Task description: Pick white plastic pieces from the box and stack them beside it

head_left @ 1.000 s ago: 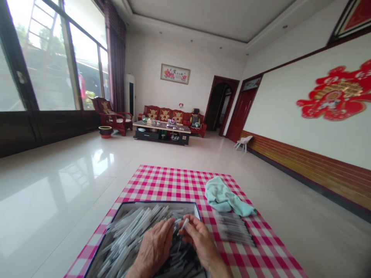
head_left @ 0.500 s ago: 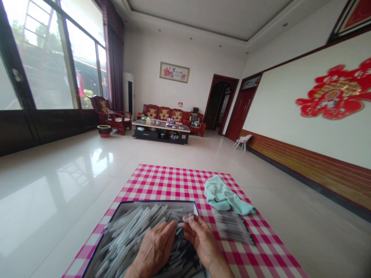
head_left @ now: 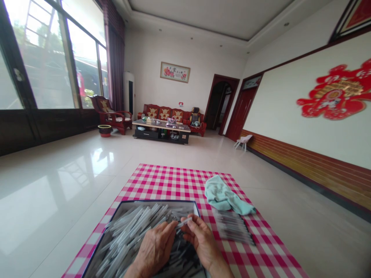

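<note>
Both of my hands are over a shallow box [head_left: 116, 211] with a dark blue rim, filled with clear plastic tubes [head_left: 139, 222] and darker pieces on its right side. My right hand [head_left: 199, 237] pinches a short translucent tube [head_left: 185, 222] between thumb and fingertips, slanting up to the right. My left hand [head_left: 158, 243] has its fingers pressed together at the lower left end of that tube; whether it grips the tube too is hidden behind the fingers. Right of the box lies a row of clear tubes with dark ends [head_left: 233, 227].
A mint-green cloth [head_left: 226, 196] lies crumpled beyond the row of tubes, on a pink and white checked tablecloth [head_left: 171, 181]. Farther off stand a low coffee table [head_left: 160, 133], a red sofa [head_left: 158, 110], an armchair [head_left: 111, 114] and a small chair [head_left: 244, 141].
The tube between my hands now shows more of its length and extends between the fingertips of both. My hands have barely shifted.
</note>
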`<state>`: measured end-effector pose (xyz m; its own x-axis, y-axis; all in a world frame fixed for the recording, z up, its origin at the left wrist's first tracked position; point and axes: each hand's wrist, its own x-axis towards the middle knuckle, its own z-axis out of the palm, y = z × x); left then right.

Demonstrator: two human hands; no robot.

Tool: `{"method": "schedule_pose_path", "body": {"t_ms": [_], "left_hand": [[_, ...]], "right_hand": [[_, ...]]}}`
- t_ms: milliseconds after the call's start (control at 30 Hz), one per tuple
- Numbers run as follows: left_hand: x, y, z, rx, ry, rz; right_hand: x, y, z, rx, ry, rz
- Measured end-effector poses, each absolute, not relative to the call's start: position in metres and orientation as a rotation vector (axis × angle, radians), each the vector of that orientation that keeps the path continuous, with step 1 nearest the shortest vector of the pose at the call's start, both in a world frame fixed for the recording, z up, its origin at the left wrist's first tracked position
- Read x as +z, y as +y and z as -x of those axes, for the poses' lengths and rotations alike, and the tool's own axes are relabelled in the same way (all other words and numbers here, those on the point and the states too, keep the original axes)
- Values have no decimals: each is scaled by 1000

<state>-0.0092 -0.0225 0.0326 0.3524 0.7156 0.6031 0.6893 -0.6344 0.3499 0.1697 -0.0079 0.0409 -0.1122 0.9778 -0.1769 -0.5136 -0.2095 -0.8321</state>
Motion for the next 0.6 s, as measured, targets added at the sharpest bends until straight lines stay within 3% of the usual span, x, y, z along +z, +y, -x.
{"method": "schedule_pose_path", "body": {"t_ms": [367, 600], "left_hand": [[35, -25, 9, 1083, 1337, -2554], [36, -25, 11, 1002, 1391, -2534]], "right_hand": [[42, -13, -168, 1567, -946, 971], [69, -3, -182, 1294, -1633, 1114]]}}
